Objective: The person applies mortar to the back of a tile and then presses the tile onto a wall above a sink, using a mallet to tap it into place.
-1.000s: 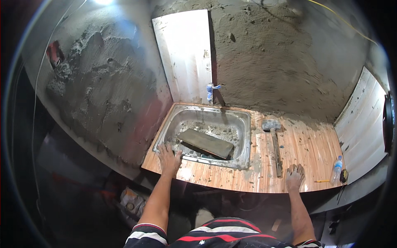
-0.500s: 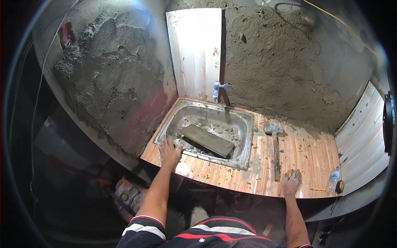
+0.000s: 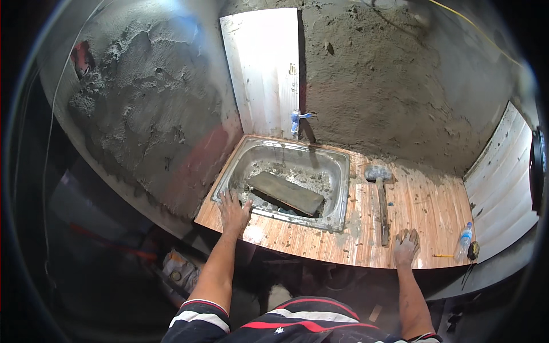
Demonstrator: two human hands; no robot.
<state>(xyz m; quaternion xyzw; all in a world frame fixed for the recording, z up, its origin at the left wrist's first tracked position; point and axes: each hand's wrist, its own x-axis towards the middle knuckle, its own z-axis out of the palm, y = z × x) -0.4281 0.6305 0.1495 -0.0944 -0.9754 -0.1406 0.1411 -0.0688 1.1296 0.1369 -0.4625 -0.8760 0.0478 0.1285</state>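
Note:
My left hand [image 3: 233, 212] rests with spread fingers on the near left rim of a metal sink [image 3: 344, 200], holding nothing. Inside the sink lies a mortar-smeared rectangular block [image 3: 287, 194], tilted among scattered crumbs of mortar. My right hand [image 3: 405, 247] is open too, its dusty fingers laid on the near edge of the wood-patterned countertop [image 3: 434, 211]. Just left of that hand lies a mallet [image 3: 382, 208], its thick greyish head [image 3: 377, 173] pointing away from me and its handle toward me.
A plastic bottle [image 3: 464, 239], a tape measure [image 3: 473, 250] and a yellow pencil [image 3: 443, 255] lie at the counter's right end. A blue tap [image 3: 296, 121] juts from the wall behind the sink, by a white panel [image 3: 263, 68]. Rough mortar [image 3: 372, 86] covers the walls.
The view has shifted slightly. Both hands stay in about the same places on the sink rim and the countertop, and the objects have not moved.

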